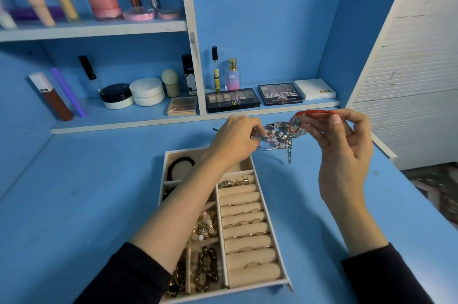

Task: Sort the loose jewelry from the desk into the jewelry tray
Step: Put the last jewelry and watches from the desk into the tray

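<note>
Red cord bracelet (pixel 313 113) is pinched between thumb and fingertips of the right hand (pixel 344 155), held up above the loose pile (pixel 280 137), one end of the loop hanging down to it. Whether the cord is free of the tangle cannot be told.

Left hand (pixel 235 142): fingers curled down at the pile's left side, pinching a silver piece (pixel 256 137). It appears to steady the tangle.

Step in hand (judgement): separating one item from the pile before placing it. Sorting looks well along, since several tray compartments are filled.

Next move calls for: lifting the cord clear without dragging beads or chain along, then carrying it back toward the person to the jewelry tray (pixel 247 287). The left-hand compartments hold bracelets and beads, so one of them seems the likely spot. The ring rolls (pixel 245 224) along the tray's right side would not suit.

Positions: pile near the desk's far edge, just in front of the low shelf. Tray in the middle of the desk, toward the near edge, its far right corner near the pile.

Surface: blue painted desk (pixel 74 192), scuffed. Blue shelving behind carries cosmetics: eyeshadow palettes (pixel 232 100), a perfume bottle (pixel 232 75), jars and tubes. White slatted panel (pixel 409 80) at right.
</note>
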`<state>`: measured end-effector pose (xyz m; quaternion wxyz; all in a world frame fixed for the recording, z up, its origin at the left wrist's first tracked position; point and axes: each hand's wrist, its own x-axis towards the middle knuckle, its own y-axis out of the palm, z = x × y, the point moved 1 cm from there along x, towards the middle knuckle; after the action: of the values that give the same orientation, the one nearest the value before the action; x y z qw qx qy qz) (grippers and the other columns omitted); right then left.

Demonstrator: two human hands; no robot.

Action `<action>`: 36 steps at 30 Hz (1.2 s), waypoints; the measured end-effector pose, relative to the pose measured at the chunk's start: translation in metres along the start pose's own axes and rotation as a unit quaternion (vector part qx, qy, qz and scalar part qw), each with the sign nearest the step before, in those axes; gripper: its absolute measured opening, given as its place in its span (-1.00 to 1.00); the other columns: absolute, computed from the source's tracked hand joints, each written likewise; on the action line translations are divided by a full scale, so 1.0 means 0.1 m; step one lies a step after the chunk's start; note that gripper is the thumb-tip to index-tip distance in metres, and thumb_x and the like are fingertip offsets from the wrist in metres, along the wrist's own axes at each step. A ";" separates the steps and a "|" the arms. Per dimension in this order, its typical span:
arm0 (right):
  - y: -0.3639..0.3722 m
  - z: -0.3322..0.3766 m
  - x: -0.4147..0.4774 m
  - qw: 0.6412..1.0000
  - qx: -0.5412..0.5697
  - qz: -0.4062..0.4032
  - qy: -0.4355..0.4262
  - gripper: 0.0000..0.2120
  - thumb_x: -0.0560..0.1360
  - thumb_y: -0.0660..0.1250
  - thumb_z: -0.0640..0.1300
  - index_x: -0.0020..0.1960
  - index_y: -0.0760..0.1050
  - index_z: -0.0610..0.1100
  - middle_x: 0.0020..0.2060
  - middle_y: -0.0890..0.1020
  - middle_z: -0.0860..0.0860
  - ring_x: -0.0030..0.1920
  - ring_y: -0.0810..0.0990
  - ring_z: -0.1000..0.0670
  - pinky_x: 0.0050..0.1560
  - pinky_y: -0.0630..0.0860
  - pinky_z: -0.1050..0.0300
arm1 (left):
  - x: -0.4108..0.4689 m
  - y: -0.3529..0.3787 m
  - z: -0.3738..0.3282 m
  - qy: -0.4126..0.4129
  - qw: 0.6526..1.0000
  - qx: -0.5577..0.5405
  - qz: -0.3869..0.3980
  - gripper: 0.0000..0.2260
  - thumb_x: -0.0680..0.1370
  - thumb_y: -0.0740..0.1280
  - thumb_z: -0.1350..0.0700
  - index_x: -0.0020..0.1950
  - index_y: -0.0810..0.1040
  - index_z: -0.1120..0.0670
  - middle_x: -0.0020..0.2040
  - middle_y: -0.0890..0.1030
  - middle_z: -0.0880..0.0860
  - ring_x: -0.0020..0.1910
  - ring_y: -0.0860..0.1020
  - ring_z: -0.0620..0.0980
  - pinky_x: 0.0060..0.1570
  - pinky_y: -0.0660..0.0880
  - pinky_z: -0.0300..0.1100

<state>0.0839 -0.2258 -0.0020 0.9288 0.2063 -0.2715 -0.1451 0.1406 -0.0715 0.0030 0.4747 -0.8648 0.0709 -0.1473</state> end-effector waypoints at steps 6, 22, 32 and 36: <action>-0.01 0.00 0.02 1.000 0.012 -0.006 0.014 -0.91 0.60 0.10 -0.29 -0.04 0.35 -0.17 -0.17 0.64 -0.19 -0.12 0.66 -0.20 -0.03 0.55 0.06 | 0.00 0.08 -0.21 0.007 0.985 -0.134 0.112 -0.71 0.41 0.40 0.19 0.10 0.56 -0.04 0.01 0.63 -0.05 0.03 0.56 -0.08 0.06 0.48 -0.19; -0.04 0.04 0.04 0.997 0.040 -0.038 0.045 -0.88 0.59 0.12 -0.28 -0.08 0.37 -0.13 -0.27 0.65 -0.09 -0.21 0.67 -0.12 -0.09 0.57 0.09 | -0.06 0.11 -0.32 0.000 0.983 -0.183 0.027 -0.81 0.43 0.34 0.13 -0.01 0.59 -0.11 -0.31 0.62 -0.09 -0.25 0.57 -0.11 -0.16 0.50 -0.19; -0.08 0.03 0.05 0.995 -0.022 -0.069 0.062 -0.88 0.57 0.18 -0.27 -0.12 0.41 -0.11 -0.36 0.63 -0.02 -0.36 0.57 0.00 -0.27 0.50 0.21 | -0.08 -0.07 -0.33 -0.005 0.976 -0.217 -0.034 -0.91 0.49 0.36 0.07 -0.18 0.63 0.02 -0.28 0.63 -0.04 -0.29 0.53 -0.15 -0.21 0.44 -0.27; -0.09 0.00 0.04 0.994 -0.038 -0.054 0.092 -0.90 0.55 0.21 -0.27 -0.11 0.45 -0.14 -0.40 0.60 0.01 -0.36 0.53 0.01 -0.32 0.47 0.23 | -0.09 -0.24 -0.37 0.005 0.969 -0.241 -0.045 -0.89 0.49 0.36 0.08 -0.12 0.64 0.09 -0.22 0.66 0.00 -0.19 0.61 -0.06 -0.16 0.55 -0.18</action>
<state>0.0862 -0.2353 -0.0044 0.9479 0.1974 -0.1673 -0.1858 0.1197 -0.0858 0.0402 0.2449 -0.9552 0.0674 -0.1520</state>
